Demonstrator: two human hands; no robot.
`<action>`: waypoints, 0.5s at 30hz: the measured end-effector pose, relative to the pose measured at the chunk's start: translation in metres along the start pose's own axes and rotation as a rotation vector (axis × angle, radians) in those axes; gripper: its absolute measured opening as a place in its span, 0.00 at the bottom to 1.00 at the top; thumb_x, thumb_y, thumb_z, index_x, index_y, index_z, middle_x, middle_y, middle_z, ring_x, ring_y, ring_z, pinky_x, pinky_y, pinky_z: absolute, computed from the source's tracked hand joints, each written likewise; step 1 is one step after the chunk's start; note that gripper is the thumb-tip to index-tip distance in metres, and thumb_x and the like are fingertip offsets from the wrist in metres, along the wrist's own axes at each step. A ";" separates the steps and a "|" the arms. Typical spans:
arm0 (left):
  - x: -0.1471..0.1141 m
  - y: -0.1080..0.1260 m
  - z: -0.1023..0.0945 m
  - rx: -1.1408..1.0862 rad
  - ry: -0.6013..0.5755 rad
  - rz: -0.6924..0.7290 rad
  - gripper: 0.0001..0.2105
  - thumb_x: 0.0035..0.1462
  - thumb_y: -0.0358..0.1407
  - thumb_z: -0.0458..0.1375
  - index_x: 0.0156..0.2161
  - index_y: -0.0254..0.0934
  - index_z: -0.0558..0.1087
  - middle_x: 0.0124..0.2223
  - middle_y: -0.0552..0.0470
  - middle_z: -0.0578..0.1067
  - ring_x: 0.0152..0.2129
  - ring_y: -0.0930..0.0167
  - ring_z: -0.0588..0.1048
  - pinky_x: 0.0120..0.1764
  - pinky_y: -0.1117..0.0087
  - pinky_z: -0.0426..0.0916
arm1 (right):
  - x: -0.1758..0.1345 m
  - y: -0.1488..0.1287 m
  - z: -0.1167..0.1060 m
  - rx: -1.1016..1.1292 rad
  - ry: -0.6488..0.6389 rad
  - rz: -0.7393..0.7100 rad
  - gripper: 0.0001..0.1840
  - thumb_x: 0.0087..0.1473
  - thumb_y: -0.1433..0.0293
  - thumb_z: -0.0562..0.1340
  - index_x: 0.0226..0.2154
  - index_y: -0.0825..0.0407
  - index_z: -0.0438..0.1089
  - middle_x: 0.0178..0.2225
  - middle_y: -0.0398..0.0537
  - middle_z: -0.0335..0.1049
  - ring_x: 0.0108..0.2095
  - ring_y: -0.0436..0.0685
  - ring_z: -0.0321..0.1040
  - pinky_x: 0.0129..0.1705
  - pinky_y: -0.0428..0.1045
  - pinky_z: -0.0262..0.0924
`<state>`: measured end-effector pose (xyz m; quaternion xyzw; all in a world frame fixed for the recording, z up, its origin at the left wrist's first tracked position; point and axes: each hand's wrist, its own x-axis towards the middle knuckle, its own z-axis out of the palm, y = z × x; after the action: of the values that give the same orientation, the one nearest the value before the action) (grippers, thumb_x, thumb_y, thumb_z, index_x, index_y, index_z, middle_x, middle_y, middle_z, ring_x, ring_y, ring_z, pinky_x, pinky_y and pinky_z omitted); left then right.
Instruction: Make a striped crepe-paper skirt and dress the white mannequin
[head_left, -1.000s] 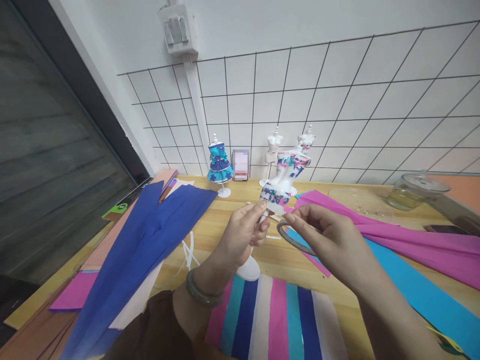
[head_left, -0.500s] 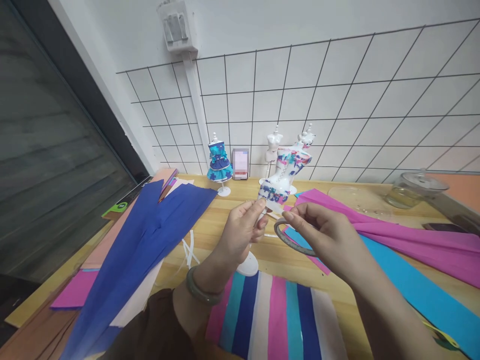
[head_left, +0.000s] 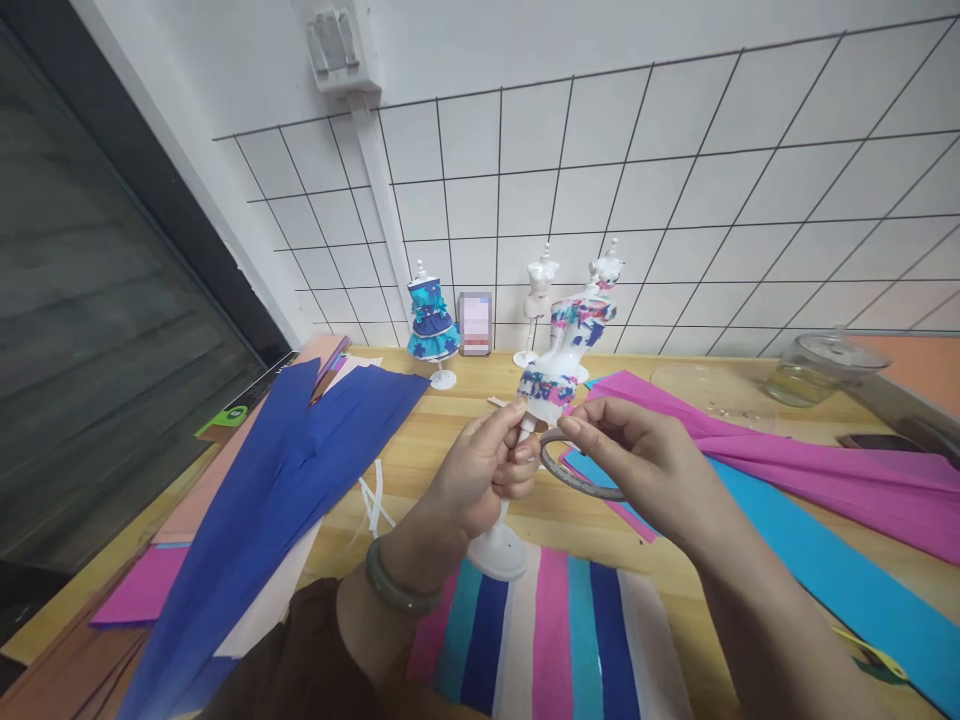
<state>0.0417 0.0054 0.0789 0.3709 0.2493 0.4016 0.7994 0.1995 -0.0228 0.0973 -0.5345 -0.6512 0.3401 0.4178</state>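
A small white dress-form mannequin (head_left: 576, 345) with colourful patches on its torso tilts to the right in front of me. My left hand (head_left: 487, 462) is closed around its stand just below the torso; the round white base (head_left: 498, 554) shows beneath. Close by on the right, my right hand (head_left: 626, 445) pinches a roll of tape (head_left: 577, 478), which hangs as a thin ring under the fingers. A pale strip of tape seems to lie along the mannequin's lower edge between both hands. A striped sheet (head_left: 551, 640) in pink, teal, navy and cream lies below my hands.
Blue paper (head_left: 300, 500) covers the left side; pink paper (head_left: 817, 470) and light-blue paper (head_left: 825, 560) lie on the right. Against the tiled wall stand a dressed mannequin (head_left: 433, 320), a phone (head_left: 475, 323) and a bare mannequin (head_left: 540, 285). A glass jar (head_left: 806, 375) is at back right.
The mannequin's base has shifted slightly down and nearer me. My right hand has moved a little closer to the mannequin with the tape, and the strip between my hands looks shorter.
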 end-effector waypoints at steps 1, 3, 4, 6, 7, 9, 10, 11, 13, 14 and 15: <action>0.000 0.000 0.000 -0.014 -0.008 -0.013 0.13 0.58 0.43 0.51 0.30 0.34 0.63 0.19 0.62 0.56 0.10 0.85 0.44 0.13 0.82 0.40 | 0.000 0.000 0.000 0.017 -0.003 0.000 0.17 0.54 0.54 0.57 0.27 0.51 0.66 0.25 0.43 0.63 0.26 0.51 0.58 0.29 0.48 0.52; 0.000 0.000 -0.001 -0.037 -0.027 -0.044 0.14 0.58 0.43 0.50 0.29 0.34 0.63 0.19 0.62 0.55 0.10 0.85 0.44 0.13 0.83 0.41 | -0.001 0.000 0.001 0.032 -0.006 -0.002 0.17 0.54 0.55 0.57 0.27 0.51 0.66 0.25 0.43 0.64 0.26 0.51 0.58 0.29 0.47 0.52; 0.000 0.000 -0.001 -0.048 -0.036 -0.056 0.14 0.59 0.43 0.49 0.28 0.33 0.63 0.19 0.62 0.55 0.10 0.85 0.44 0.13 0.83 0.42 | -0.001 0.000 0.001 0.032 -0.006 -0.002 0.17 0.54 0.55 0.57 0.27 0.51 0.67 0.26 0.43 0.64 0.27 0.51 0.59 0.29 0.47 0.53; -0.001 0.001 -0.001 -0.068 -0.045 -0.074 0.14 0.59 0.43 0.48 0.29 0.33 0.63 0.19 0.62 0.55 0.10 0.85 0.44 0.13 0.83 0.42 | -0.001 0.002 0.000 0.021 -0.001 -0.001 0.17 0.54 0.54 0.57 0.27 0.51 0.67 0.27 0.44 0.66 0.28 0.51 0.60 0.29 0.48 0.53; -0.001 0.001 -0.001 -0.077 -0.047 -0.078 0.14 0.59 0.42 0.48 0.30 0.33 0.64 0.19 0.62 0.55 0.10 0.85 0.44 0.13 0.83 0.41 | -0.001 0.003 0.000 0.014 0.006 -0.001 0.17 0.54 0.54 0.57 0.28 0.51 0.67 0.27 0.44 0.66 0.28 0.51 0.60 0.30 0.48 0.53; -0.001 0.002 -0.001 -0.092 -0.050 -0.084 0.14 0.60 0.42 0.48 0.31 0.32 0.65 0.20 0.62 0.55 0.10 0.85 0.44 0.13 0.83 0.41 | 0.000 0.004 -0.001 0.000 0.017 -0.006 0.17 0.53 0.54 0.57 0.28 0.51 0.68 0.28 0.44 0.66 0.28 0.52 0.60 0.30 0.48 0.54; -0.002 0.002 -0.001 -0.097 -0.053 -0.089 0.14 0.60 0.42 0.48 0.32 0.32 0.66 0.20 0.62 0.55 0.10 0.85 0.44 0.13 0.83 0.41 | 0.000 0.005 -0.001 -0.003 0.018 -0.007 0.17 0.53 0.54 0.58 0.28 0.51 0.68 0.28 0.45 0.66 0.28 0.52 0.60 0.29 0.48 0.54; -0.002 0.002 -0.001 -0.102 -0.056 -0.095 0.15 0.60 0.42 0.48 0.32 0.31 0.67 0.19 0.62 0.55 0.10 0.85 0.44 0.13 0.83 0.42 | 0.001 0.005 -0.002 -0.002 0.016 -0.004 0.17 0.53 0.54 0.58 0.28 0.51 0.68 0.28 0.45 0.66 0.28 0.52 0.60 0.28 0.48 0.54; -0.002 0.003 -0.001 -0.111 -0.061 -0.108 0.15 0.60 0.42 0.47 0.32 0.31 0.67 0.19 0.62 0.55 0.10 0.85 0.44 0.13 0.83 0.42 | 0.001 0.005 -0.002 0.010 0.005 0.007 0.17 0.53 0.53 0.58 0.29 0.51 0.68 0.27 0.45 0.66 0.27 0.52 0.60 0.25 0.47 0.53; -0.003 0.003 -0.001 -0.116 -0.065 -0.115 0.15 0.60 0.42 0.47 0.32 0.31 0.67 0.19 0.62 0.55 0.10 0.85 0.44 0.13 0.83 0.42 | 0.001 0.005 -0.003 0.017 0.000 0.008 0.17 0.52 0.53 0.58 0.29 0.51 0.68 0.27 0.45 0.66 0.27 0.52 0.61 0.25 0.47 0.53; -0.003 0.003 -0.001 -0.122 -0.073 -0.121 0.15 0.60 0.42 0.46 0.32 0.31 0.67 0.19 0.62 0.55 0.10 0.85 0.44 0.13 0.83 0.42 | 0.001 0.004 -0.003 0.027 0.000 -0.001 0.17 0.52 0.54 0.58 0.29 0.51 0.68 0.27 0.45 0.66 0.27 0.52 0.61 0.25 0.46 0.54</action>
<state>0.0384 0.0048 0.0810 0.3203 0.2173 0.3533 0.8517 0.2036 -0.0211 0.0949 -0.5285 -0.6467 0.3489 0.4251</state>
